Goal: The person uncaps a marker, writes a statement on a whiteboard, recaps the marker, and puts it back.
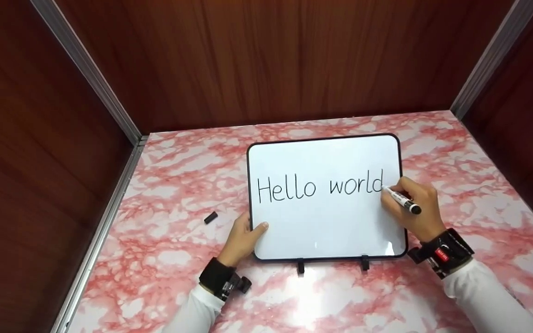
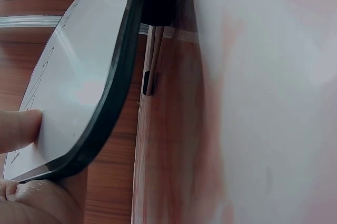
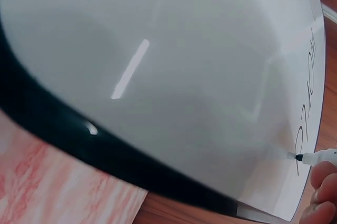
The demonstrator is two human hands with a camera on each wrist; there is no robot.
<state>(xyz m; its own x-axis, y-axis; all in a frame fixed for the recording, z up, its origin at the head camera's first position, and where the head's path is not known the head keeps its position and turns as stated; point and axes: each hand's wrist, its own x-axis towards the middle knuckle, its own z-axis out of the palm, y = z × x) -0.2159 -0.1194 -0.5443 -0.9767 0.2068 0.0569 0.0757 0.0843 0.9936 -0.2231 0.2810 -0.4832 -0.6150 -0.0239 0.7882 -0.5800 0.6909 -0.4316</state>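
Note:
A small whiteboard (image 1: 322, 231) with a dark frame stands tilted on the table and bears "Hello world" in black handwriting. At its lower left edge, my left hand (image 1: 242, 238) grips the frame, thumb on the white face and fingers behind. My right hand (image 1: 417, 208) pinches a white marker (image 1: 403, 200) with a black end. Its dark tip is at the letter "d", as the right wrist view shows with the marker (image 3: 318, 156) at the board's surface. The left wrist view shows my left thumb (image 2: 20, 130) pressed on the board (image 2: 79, 71).
A black marker cap (image 1: 211, 217) lies on the table left of the board. Two dark stand feet (image 1: 300, 266) jut out under the board's lower edge. The table (image 1: 174, 286) has a red and white marbled top. Wood-grain panels (image 1: 271, 60) wall in the back and sides.

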